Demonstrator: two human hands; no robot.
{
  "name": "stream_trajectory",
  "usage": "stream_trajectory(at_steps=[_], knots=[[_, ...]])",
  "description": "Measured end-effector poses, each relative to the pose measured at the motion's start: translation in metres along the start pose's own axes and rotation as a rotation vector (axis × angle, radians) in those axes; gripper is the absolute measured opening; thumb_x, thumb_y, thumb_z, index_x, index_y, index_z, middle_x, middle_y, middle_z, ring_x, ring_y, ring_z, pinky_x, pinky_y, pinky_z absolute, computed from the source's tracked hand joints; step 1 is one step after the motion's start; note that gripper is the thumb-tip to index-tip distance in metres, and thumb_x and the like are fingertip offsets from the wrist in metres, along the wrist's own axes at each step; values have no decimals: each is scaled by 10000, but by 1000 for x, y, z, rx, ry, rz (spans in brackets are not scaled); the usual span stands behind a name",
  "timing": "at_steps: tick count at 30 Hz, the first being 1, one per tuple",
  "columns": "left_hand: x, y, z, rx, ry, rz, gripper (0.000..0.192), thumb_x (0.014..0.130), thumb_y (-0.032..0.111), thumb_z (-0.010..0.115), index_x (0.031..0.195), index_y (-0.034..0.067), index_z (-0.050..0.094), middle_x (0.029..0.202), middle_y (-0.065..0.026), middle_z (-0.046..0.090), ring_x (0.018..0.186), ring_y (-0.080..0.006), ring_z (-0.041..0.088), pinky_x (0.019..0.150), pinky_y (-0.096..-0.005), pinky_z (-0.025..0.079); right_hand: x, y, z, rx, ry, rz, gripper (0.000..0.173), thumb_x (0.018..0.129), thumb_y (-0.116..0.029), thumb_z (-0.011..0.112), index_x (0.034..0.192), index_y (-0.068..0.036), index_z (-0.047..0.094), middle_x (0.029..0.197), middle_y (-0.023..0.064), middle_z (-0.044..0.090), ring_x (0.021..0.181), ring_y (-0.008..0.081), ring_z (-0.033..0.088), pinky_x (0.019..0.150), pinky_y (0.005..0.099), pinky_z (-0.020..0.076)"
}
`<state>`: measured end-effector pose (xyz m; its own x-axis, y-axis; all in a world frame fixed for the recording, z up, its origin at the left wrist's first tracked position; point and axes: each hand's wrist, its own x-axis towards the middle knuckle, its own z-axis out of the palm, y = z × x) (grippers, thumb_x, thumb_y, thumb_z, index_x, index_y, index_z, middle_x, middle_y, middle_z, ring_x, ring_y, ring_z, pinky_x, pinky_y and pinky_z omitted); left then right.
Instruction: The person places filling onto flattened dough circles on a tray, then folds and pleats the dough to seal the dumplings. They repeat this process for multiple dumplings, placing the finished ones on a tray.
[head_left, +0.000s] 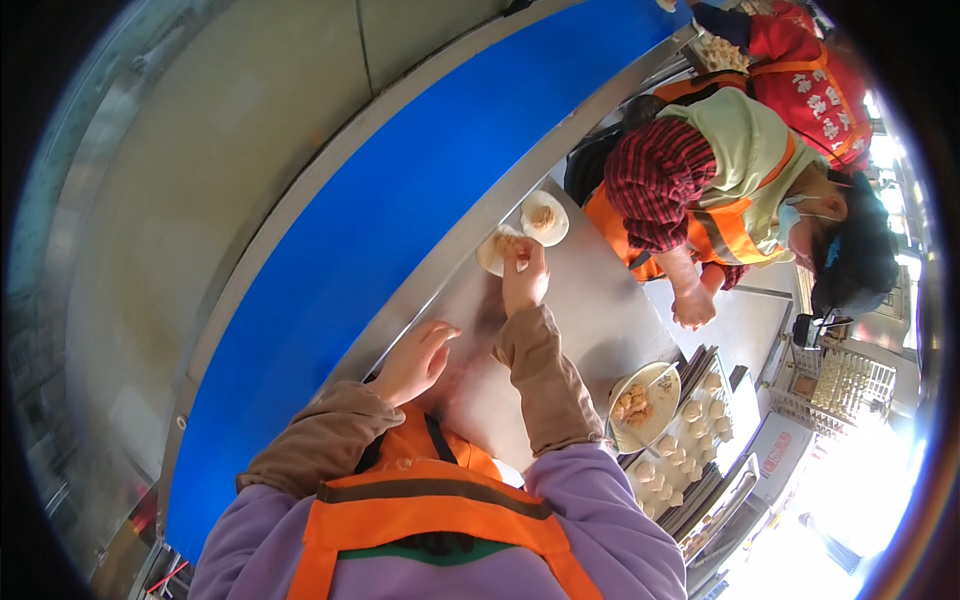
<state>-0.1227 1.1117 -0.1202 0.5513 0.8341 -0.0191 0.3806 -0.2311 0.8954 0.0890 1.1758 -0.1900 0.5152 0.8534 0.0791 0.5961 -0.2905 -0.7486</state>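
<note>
Two round dough wrappers lie on the steel worktop (600, 300) beside the blue belt. The farther wrapper (553, 234) carries a small heap of filling (542, 217). On the nearer wrapper (489, 259) rests another lump of filling (506, 244). My right hand (525, 283) reaches over it, thumb and fingers curled with their tips at the filling; whether they pinch it or only press it is unclear. My left hand (417, 361) hovers empty near the worktop's belt-side edge, fingers apart.
A blue conveyor belt (360, 247) runs along my left. At right stand a bowl (664, 401) of filling with utensils and a tray (660, 457) of several shaped dough pieces. A co-worker (697, 187) bends over the worktop, hands together; another person (814, 90) is beyond.
</note>
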Motion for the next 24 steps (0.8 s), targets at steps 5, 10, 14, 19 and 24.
stream_trajectory(at_steps=[5,10,14,19,24], knots=[[-22,13,-23,45,-34,-12,275,806,-9,529,1072,58,551,1053,-119,564,892,-300,576,739,-346,479,-2,-8,1,20,11,230,185,795,-210,633,904,-63,604,721,66,616,643,203,588,632,327,482],[-52,23,-48,22,-2,17,276,793,-3,531,1062,55,553,1031,-125,580,859,-302,582,703,-358,484,-19,-17,-17,135,182,94,269,748,-148,666,960,-18,566,907,107,551,828,231,509,777,351,423],[-74,21,-67,-66,52,45,283,794,-22,529,1071,34,542,1009,-121,578,804,-264,589,674,-331,485,-70,-34,-47,232,163,223,255,762,-159,661,963,-36,565,890,70,545,830,184,512,698,303,438],[-91,18,-81,-58,60,101,265,797,-24,536,1060,4,535,1010,-125,573,761,-217,586,650,-301,490,-166,-60,-89,326,146,410,227,790,-129,631,986,-34,567,906,48,575,803,139,536,665,264,451],[-102,24,-82,-76,-67,164,243,806,14,526,1043,41,570,932,-101,567,720,-237,569,634,-328,476,-247,-77,-107,341,197,472,191,798,-120,628,963,-32,588,816,24,584,777,120,527,730,268,445]])
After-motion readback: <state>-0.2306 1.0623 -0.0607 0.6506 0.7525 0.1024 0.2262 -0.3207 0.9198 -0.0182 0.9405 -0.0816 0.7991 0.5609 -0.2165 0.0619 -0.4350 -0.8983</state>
